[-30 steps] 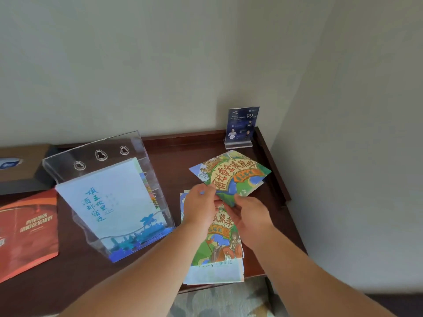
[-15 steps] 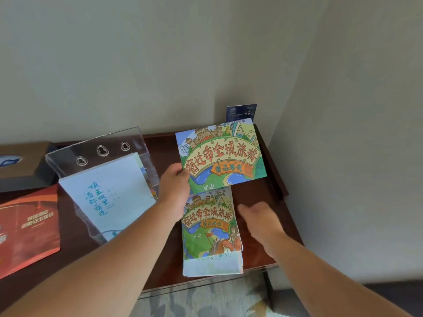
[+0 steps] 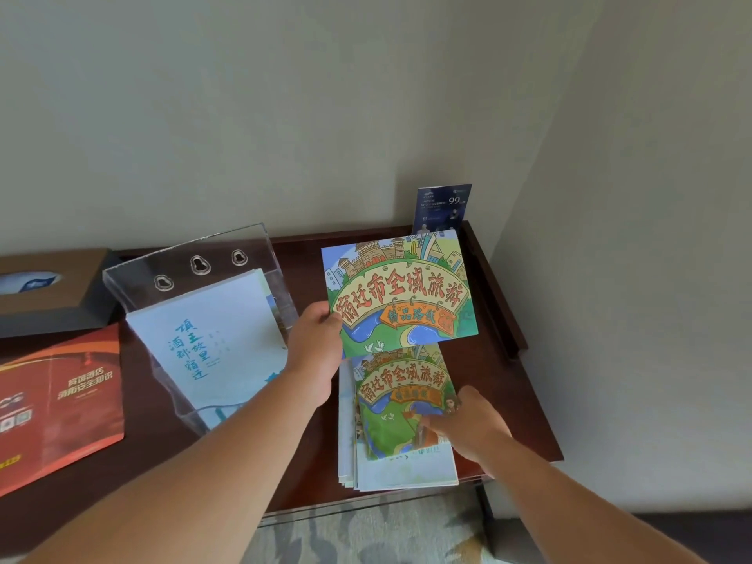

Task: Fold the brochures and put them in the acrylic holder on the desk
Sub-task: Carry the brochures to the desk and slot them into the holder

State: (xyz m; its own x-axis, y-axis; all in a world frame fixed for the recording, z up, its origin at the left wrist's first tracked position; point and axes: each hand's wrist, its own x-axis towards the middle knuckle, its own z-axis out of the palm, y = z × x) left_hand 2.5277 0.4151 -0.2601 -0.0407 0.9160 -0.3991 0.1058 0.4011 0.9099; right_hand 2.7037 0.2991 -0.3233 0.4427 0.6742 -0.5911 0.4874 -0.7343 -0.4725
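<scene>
My left hand (image 3: 315,348) pinches a folded brochure (image 3: 401,291) by its left edge, thumb on the printed face. The cover is a cartoon townscape with a banner reading 宿迁市全域旅游 and a smaller orange plaque, 精品路线. Its long axis runs left to right, tipped slightly, with the lettering upright toward me. In my view it overlaps the far end of the stack of brochures (image 3: 401,453), which shows the same title.

That stack lies at the front edge of the dark wooden surface (image 3: 500,392), its long axis pointing away from me. My right hand (image 3: 468,425) rests on its right side, fingers loosely laid on the top cover and gripping nothing.

The acrylic holder (image 3: 195,254) stands left of the held brochure, leaning back, with 3 keyhole slots near its top. Inside it is a pale blue leaflet (image 3: 211,348) printed 项王故里 酒都宿迁.

Further left lies a red leaflet (image 3: 57,400) reading 宾馆酒店消防安全知识, with a tissue box (image 3: 49,291) behind it. A small blue card (image 3: 443,205) marked 99 stands in the back corner.
</scene>
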